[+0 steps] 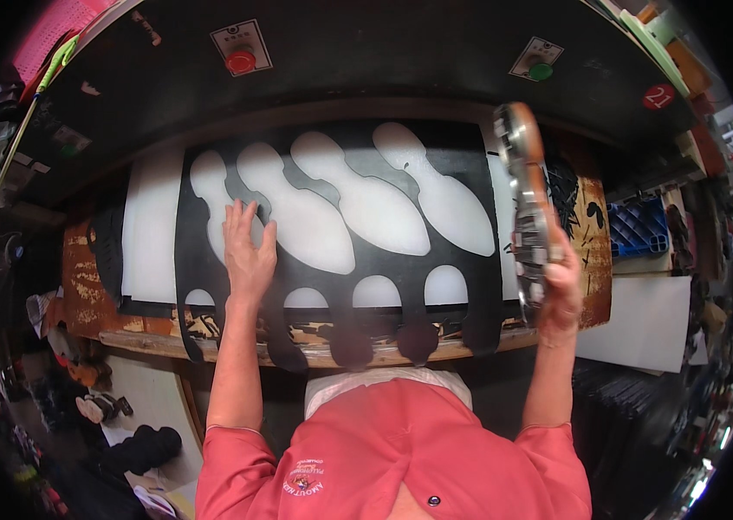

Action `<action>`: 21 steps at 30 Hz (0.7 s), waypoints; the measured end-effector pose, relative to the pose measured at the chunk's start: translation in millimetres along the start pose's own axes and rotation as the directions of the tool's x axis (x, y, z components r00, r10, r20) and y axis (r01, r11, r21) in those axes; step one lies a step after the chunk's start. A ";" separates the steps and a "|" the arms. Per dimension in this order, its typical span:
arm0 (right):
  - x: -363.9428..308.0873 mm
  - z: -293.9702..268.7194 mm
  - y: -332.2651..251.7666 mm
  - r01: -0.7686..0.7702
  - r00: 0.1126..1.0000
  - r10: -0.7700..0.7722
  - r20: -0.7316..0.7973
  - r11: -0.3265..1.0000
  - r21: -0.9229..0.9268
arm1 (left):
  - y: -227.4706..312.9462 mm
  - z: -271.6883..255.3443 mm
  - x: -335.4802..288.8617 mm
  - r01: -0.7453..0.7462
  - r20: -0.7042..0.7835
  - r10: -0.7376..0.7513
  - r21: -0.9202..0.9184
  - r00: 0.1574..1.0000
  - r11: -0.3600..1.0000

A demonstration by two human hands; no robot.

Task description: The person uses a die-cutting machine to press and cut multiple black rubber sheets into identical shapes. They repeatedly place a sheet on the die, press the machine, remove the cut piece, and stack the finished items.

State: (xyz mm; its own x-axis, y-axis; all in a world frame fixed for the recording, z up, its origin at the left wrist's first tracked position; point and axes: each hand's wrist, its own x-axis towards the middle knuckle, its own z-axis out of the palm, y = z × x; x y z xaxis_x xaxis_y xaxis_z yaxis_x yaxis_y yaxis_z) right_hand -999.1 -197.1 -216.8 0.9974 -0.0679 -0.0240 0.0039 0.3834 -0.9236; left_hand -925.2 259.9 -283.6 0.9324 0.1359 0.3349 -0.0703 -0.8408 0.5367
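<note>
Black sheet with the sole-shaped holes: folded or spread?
Spread: the black sheet lies open beneath the left hand, its lower strips reaching past the wooden edge.

Workshop: push-button machine [401, 52], scuffed workbench [83, 282]

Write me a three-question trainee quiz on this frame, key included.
1. Which hand grips the long metal-edged piece?
2. True or false: in the picture, the red button is left of the green button.
3. The left hand is over: a) the blue crate; b) the black sheet; c) the red button.

Key: 1. The right hand. 2. True. 3. b.
</note>
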 end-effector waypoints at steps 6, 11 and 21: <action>26.5 -19.3 -7.4 -0.099 0.976 -0.123 0.178 0.479 0.872 | 34.5 9.7 8.0 0.266 0.082 -0.254 -0.233 0.964 0.935; 54.5 -30.8 53.7 -0.129 0.973 0.209 0.096 0.151 0.980 | 46.7 7.9 19.4 0.432 0.033 -0.484 -0.509 0.874 0.745; 27.0 -87.5 20.5 -0.135 0.924 0.010 -0.382 0.944 -0.302 | 28.6 -3.0 30.2 0.524 0.177 -0.640 -0.750 0.747 0.404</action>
State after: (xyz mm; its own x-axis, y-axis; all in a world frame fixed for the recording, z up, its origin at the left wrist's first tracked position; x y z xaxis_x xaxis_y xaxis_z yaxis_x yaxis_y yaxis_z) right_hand -978.4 -271.7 -269.9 0.8944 -0.4106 -0.1771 -0.1523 0.0927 -0.9840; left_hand -900.1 241.6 -255.8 0.8047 0.5471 -0.2304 0.1942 0.1242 0.9731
